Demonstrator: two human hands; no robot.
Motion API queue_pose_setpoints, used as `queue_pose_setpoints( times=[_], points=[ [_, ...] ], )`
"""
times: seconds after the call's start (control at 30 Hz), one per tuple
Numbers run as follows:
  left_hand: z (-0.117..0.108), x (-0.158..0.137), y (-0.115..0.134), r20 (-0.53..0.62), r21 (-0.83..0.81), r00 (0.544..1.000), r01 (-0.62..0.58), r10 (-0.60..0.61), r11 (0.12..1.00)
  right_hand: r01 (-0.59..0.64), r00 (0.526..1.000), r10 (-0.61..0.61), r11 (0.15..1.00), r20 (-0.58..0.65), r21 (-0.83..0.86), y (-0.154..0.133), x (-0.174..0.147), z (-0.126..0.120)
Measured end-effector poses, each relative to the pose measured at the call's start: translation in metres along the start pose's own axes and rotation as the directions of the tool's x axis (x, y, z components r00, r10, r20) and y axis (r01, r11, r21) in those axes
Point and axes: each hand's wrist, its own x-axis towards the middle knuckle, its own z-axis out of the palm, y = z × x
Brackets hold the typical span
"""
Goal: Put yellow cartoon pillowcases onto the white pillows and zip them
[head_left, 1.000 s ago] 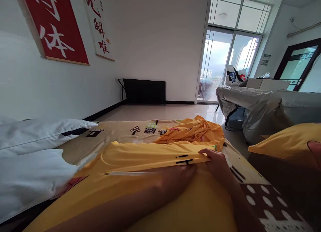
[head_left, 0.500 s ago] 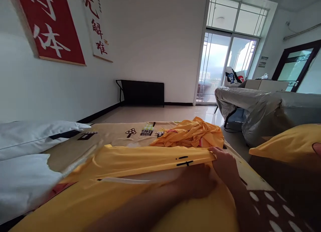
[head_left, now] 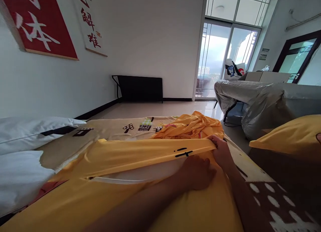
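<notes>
A yellow duvet cover with small black marks lies across the bed in front of me. Its long slit gapes, showing a white filling and a pale strip along the lower edge. My right hand pinches the cover's upper edge near the right end of the slit. Just left of it and lower, my left hand is curled closed over the opening; what its fingers grip is hidden beneath them. Beyond the cover, a crumpled orange-yellow cloth lies heaped on the patterned bed sheet.
White pillows lie at the left. A yellow pillow sits at the right beyond the bed. Farther back are a plastic-covered piece of furniture with a box, and a black folded panel against the wall.
My left hand, blurred before, now shows clearly as a fist at the slit. My right hand keeps its pinch on the edge. The view has tipped slightly downward.
</notes>
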Motion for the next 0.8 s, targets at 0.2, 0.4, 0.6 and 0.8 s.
queue_pose_setpoints(
  times=[0.2, 0.4, 0.6, 0.8],
  points=[
    [-0.003, 0.003, 0.001, 0.008, -0.201, 0.996, 0.092, -0.092, 0.975, -0.020, 0.952, 0.011, 0.999, 0.305, 0.028, 0.004, -0.001, -0.022],
    [0.009, 0.005, -0.004, -0.001, -0.154, 0.999, 0.046, -0.046, 0.987, 0.095, 0.987, -0.046, 0.939, 0.155, -0.331, -0.003, -0.005, -0.025],
    [0.011, 0.000, -0.004, -0.162, -0.083, 0.986, -0.060, 0.046, 0.995, 0.071, 0.997, -0.077, 0.838, 0.011, -0.541, -0.004, -0.006, -0.010],
    [0.008, 0.008, -0.006, -0.051, -0.031, 0.994, -0.101, 0.100, 0.994, 0.077, 0.997, -0.062, 0.846, 0.047, -0.528, -0.001, -0.005, -0.011]
  ],
)
